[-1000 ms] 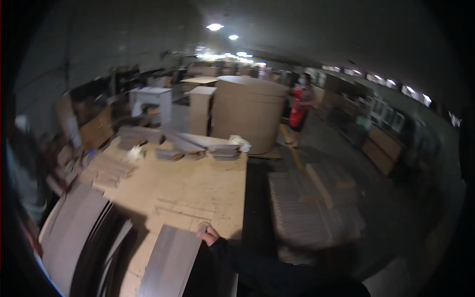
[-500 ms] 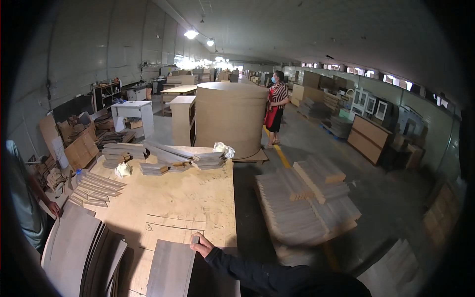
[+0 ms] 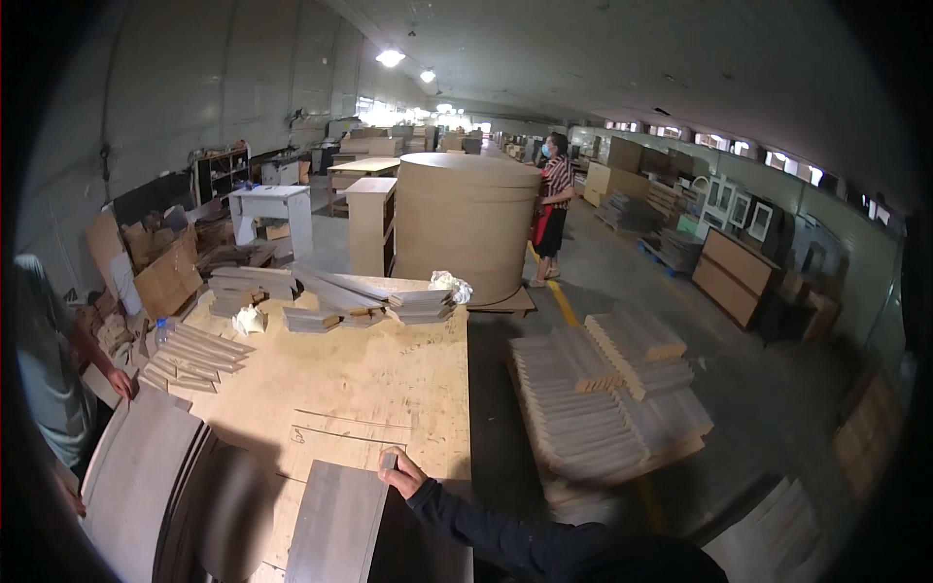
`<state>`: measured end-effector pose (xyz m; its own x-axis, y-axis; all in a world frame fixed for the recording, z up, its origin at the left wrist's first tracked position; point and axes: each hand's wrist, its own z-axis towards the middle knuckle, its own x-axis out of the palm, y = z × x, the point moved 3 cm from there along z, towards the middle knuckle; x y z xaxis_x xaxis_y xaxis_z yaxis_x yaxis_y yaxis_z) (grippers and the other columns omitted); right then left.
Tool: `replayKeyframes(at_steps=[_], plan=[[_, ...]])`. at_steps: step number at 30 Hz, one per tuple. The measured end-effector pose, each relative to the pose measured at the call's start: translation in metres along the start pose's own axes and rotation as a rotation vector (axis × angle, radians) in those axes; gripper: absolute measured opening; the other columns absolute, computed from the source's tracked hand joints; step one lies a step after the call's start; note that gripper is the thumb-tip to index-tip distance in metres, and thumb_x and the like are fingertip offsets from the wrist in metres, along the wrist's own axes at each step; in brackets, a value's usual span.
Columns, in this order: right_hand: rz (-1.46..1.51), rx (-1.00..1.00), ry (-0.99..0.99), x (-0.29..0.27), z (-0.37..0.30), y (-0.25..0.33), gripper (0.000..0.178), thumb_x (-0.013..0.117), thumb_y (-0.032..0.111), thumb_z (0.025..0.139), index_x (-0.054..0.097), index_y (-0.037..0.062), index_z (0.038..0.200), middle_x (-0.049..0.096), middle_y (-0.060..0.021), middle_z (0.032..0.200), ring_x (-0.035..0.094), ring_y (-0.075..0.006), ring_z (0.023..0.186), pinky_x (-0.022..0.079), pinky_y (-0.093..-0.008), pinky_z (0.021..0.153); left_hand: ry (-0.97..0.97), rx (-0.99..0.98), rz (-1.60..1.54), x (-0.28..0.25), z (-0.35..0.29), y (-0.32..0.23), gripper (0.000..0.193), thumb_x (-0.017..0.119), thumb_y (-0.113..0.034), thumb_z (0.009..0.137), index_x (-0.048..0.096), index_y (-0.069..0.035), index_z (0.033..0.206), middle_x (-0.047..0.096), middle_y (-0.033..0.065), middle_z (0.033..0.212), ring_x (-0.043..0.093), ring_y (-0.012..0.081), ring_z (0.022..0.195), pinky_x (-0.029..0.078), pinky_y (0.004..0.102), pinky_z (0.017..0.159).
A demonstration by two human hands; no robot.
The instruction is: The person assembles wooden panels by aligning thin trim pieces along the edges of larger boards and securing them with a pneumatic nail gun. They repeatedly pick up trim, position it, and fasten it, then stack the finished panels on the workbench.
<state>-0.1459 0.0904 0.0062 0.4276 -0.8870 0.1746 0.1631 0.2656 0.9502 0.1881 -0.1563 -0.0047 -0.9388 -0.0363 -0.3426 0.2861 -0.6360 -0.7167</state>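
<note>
My right hand (image 3: 405, 477), in a dark sleeve, is closed around a small grey block (image 3: 389, 461). It rests at the far right corner of a flat grey wood-grain board (image 3: 335, 515) on the plywood-topped table (image 3: 389, 360). The board's near end runs out of the picture. My left hand is not in view. To the left, a stack of curved grey panels (image 3: 146, 466) leans on the table. Beside it is a blurred dark rounded shape (image 3: 233, 510) that I cannot make out. A co-worker's hand (image 3: 120, 383) touches the stack's far end.
Grey slats (image 3: 199, 355) and several bundled grey pieces (image 3: 330, 287) lie across the table's far part, near crumpled white wads (image 3: 250, 321). A large brown cylinder (image 3: 466, 228) stands beyond. Stacked grey boards (image 3: 603, 408) fill a pallet at right. Another person (image 3: 554, 209) stands behind.
The whole view has shifted slightly. A blurred dark shape now covers the right side of the curved panel stack, and the co-worker's second hand shows at its left. My right hand keeps its hold.
</note>
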Motion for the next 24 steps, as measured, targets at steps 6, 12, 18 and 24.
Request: replayKeyframes(at_steps=[6,12,18,24], plan=[[0.015,-0.002,-0.02,0.002,-0.002,-0.001,0.014,0.05,0.007,0.08,0.043,0.0058,0.092,0.039,0.0012,0.075,0.036,-0.0072,0.067,0.034,-0.0226,0.061,0.003,-0.001,0.015,0.0,0.004,0.001,0.028,0.052,-0.024,0.084,0.055,0.0,0.098,0.058,0.0135,0.093,0.056,0.0229,0.089,0.044,0.0364,0.082],[-0.095,0.009,-0.043,-0.004,-0.003,-0.011,0.016,0.051,0.006,0.079,0.043,0.0059,0.093,0.038,0.0013,0.072,0.037,-0.0073,0.065,0.034,-0.0224,0.058,0.012,0.006,0.0,0.003,0.003,0.0,0.028,0.052,-0.024,0.085,0.055,0.0,0.099,0.058,0.0136,0.093,0.056,0.023,0.089,0.044,0.0365,0.081],[0.023,-0.081,-0.002,0.004,0.009,0.022,0.012,0.045,0.005,0.082,0.042,0.006,0.093,0.04,0.0012,0.072,0.038,-0.0079,0.066,0.034,-0.0227,0.06,0.003,-0.004,0.021,-0.005,0.001,0.007,0.028,0.051,-0.024,0.085,0.055,0.0,0.099,0.058,0.0137,0.093,0.056,0.0231,0.089,0.044,0.0366,0.081],[0.027,-0.028,0.0,0.0,0.007,-0.014,0.014,0.047,0.004,0.08,0.042,0.006,0.092,0.039,0.0008,0.074,0.037,-0.0082,0.066,0.033,-0.023,0.061,0.0,-0.004,0.022,-0.003,0.002,0.007,0.028,0.051,-0.023,0.085,0.055,0.0,0.099,0.058,0.0138,0.093,0.056,0.0233,0.089,0.044,0.0367,0.08]])
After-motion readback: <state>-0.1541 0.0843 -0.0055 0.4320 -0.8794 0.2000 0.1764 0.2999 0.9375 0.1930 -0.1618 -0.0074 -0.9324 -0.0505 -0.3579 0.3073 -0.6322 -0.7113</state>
